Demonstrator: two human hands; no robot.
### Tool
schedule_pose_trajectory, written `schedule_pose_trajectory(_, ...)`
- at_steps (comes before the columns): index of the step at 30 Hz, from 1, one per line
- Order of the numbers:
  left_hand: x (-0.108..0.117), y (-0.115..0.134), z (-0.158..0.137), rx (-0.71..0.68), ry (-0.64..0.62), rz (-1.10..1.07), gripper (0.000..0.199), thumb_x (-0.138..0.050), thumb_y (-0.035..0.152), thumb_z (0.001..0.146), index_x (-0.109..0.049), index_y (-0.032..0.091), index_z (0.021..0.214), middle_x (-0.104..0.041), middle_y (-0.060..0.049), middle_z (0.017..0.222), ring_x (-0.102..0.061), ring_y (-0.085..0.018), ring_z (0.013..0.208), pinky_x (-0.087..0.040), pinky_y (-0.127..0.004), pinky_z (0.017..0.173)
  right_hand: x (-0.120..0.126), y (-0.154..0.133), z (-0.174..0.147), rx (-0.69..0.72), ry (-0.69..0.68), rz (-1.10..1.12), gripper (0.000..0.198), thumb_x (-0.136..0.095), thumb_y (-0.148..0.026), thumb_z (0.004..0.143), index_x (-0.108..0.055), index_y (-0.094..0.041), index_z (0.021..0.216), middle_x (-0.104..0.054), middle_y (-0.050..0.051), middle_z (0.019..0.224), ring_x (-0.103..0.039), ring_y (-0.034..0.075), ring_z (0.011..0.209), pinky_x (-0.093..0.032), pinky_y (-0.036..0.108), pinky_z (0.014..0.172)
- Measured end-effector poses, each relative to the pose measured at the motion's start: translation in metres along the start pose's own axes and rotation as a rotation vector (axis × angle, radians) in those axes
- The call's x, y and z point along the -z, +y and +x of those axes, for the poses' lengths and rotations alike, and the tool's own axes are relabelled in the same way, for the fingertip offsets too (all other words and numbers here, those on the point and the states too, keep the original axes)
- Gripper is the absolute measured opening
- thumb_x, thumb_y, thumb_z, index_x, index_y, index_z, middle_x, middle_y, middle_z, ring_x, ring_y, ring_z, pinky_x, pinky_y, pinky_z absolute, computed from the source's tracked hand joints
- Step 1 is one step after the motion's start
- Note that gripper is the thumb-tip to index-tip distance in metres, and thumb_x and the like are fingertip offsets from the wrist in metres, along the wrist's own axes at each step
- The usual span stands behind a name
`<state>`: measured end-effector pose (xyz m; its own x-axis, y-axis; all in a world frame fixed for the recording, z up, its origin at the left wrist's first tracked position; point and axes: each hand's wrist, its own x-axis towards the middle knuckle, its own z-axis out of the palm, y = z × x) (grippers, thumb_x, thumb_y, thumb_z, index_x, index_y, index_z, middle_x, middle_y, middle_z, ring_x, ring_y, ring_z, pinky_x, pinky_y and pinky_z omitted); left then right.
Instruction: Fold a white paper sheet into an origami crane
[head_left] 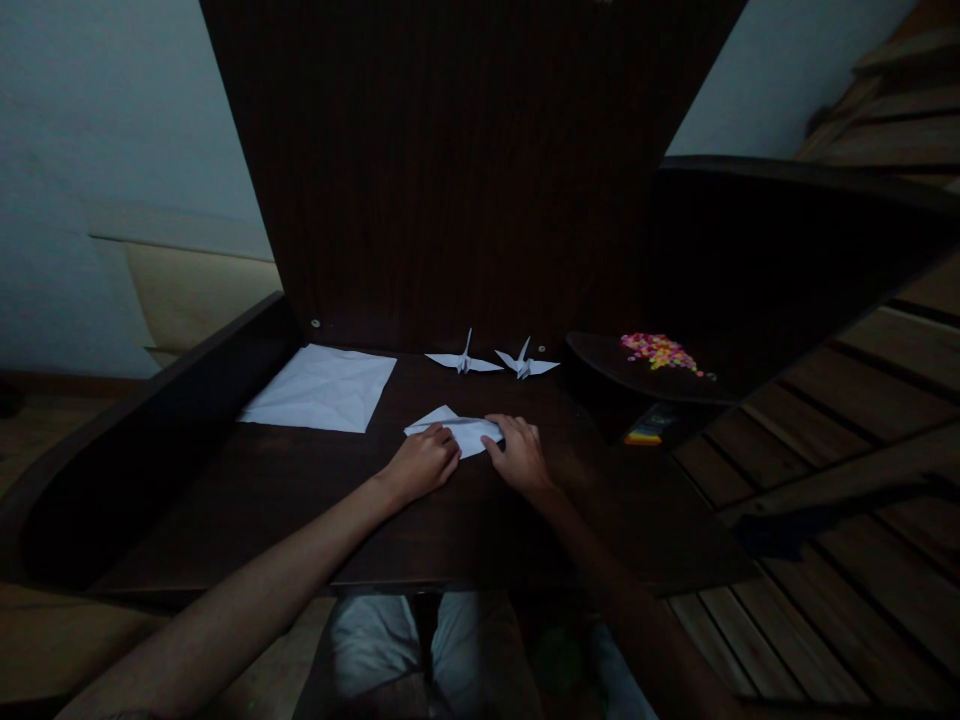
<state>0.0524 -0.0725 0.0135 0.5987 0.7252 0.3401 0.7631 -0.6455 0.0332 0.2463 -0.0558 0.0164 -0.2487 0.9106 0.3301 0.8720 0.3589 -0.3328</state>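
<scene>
A partly folded sheet of white paper (468, 434) lies on the dark wooden desk, between my two hands. My left hand (426, 460) rests on its near left part, fingers curled and pressed down onto it. With thumb and fingers, my right hand (520, 452) pinches the paper's right end. A raised flap runs along the upper side of the paper. Behind it stand two white paper cranes, the left crane (463, 362) and the right crane (524, 367), wings spread.
A creased, unfolded white sheet (324, 390) lies at the desk's left. On a small raised shelf (600, 358) at the right sits a pile of small pink and yellow pieces (660, 352). A tall dark panel (465, 170) closes off the back, and a side wall (150, 410) the left.
</scene>
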Motion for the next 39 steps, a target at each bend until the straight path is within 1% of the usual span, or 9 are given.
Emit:
schedule_pose_trajectory(2,0.000,0.000,0.000,0.003,0.000,-0.003,0.025,-0.044,0.024,0.093,-0.066,0.013,0.087,-0.064,-0.011,0.093,-0.058,-0.024,0.095,-0.051,-0.033,0.076,-0.001,0.007,0.003,-0.058,-0.011,0.128,0.030,-0.057,-0.025,0.083,-0.060,-0.019,0.112,-0.066,0.008,0.112,-0.058,0.023,0.100,-0.040,0.038,0.091)
schedule_pose_trajectory(5,0.000,-0.002,0.000,0.008,0.005,-0.007,0.024,-0.044,0.024,0.092,-0.065,0.014,0.088,-0.064,-0.011,0.094,-0.058,-0.024,0.095,-0.051,-0.034,0.077,-0.003,0.018,0.008,-0.155,-0.031,0.386,0.026,-0.062,-0.026,0.076,-0.064,-0.019,0.101,-0.069,0.006,0.100,-0.063,0.019,0.086,-0.048,0.030,0.077)
schedule_pose_trajectory(10,-0.001,-0.005,0.001,0.005,0.015,-0.027,0.023,-0.043,0.023,0.092,-0.065,0.014,0.090,-0.064,-0.011,0.095,-0.058,-0.024,0.095,-0.052,-0.036,0.079,-0.007,0.030,0.016,-0.355,-0.016,0.703,0.020,-0.068,-0.024,0.065,-0.066,-0.017,0.083,-0.068,0.002,0.076,-0.063,0.016,0.070,-0.049,0.026,0.064)
schedule_pose_trajectory(14,-0.001,-0.005,0.001,0.003,0.023,-0.057,0.022,-0.043,0.023,0.092,-0.064,0.014,0.094,-0.065,-0.011,0.098,-0.059,-0.024,0.098,-0.051,-0.037,0.084,-0.005,0.029,0.019,-0.428,-0.049,0.880,0.020,-0.069,-0.022,0.060,-0.064,-0.016,0.079,-0.062,-0.002,0.064,-0.059,0.013,0.057,-0.048,0.024,0.057)
schedule_pose_trajectory(19,-0.006,-0.006,0.000,-0.014,0.028,-0.107,0.025,-0.043,0.022,0.093,-0.059,0.015,0.110,-0.063,-0.012,0.114,-0.057,-0.024,0.109,-0.049,-0.037,0.092,-0.003,0.024,0.022,-0.417,0.062,0.794,0.019,-0.068,-0.016,0.057,-0.064,-0.016,0.075,-0.065,0.000,0.072,-0.061,0.014,0.067,-0.048,0.024,0.061)
schedule_pose_trajectory(23,-0.015,-0.007,-0.002,-0.018,0.018,-0.136,0.037,-0.042,0.029,0.094,-0.050,0.013,0.127,-0.058,-0.014,0.127,-0.051,-0.026,0.121,-0.042,-0.041,0.102,0.000,0.023,0.023,-0.359,0.105,0.710,0.019,-0.066,-0.017,0.060,-0.064,-0.017,0.079,-0.066,0.000,0.075,-0.062,0.014,0.067,-0.049,0.024,0.061)
schedule_pose_trajectory(29,-0.020,-0.007,-0.005,-0.060,-0.065,-0.168,0.056,-0.036,0.046,0.095,-0.034,0.014,0.142,-0.042,-0.016,0.144,-0.035,-0.030,0.136,-0.029,-0.049,0.110,0.009,0.020,0.022,-0.337,0.061,0.751,0.015,-0.064,-0.016,0.066,-0.063,-0.017,0.081,-0.065,0.000,0.070,-0.061,0.012,0.057,-0.052,0.023,0.051)
schedule_pose_trajectory(34,-0.016,-0.006,-0.005,-0.054,-0.107,-0.176,0.058,-0.034,0.048,0.096,-0.032,0.014,0.143,-0.038,-0.016,0.147,-0.031,-0.030,0.138,-0.026,-0.048,0.111,0.017,0.026,0.021,-0.369,-0.008,0.868,0.016,-0.065,-0.015,0.068,-0.064,-0.015,0.084,-0.065,0.000,0.068,-0.063,0.012,0.056,-0.054,0.023,0.053)
schedule_pose_trajectory(39,-0.016,-0.006,-0.004,-0.051,-0.134,-0.184,0.059,-0.033,0.049,0.096,-0.033,0.014,0.143,-0.038,-0.016,0.147,-0.030,-0.031,0.138,-0.024,-0.049,0.112,0.021,0.033,0.020,-0.398,-0.056,0.956,0.023,-0.071,-0.024,0.068,-0.065,-0.015,0.088,-0.067,0.001,0.067,-0.065,0.012,0.057,-0.051,0.020,0.049)
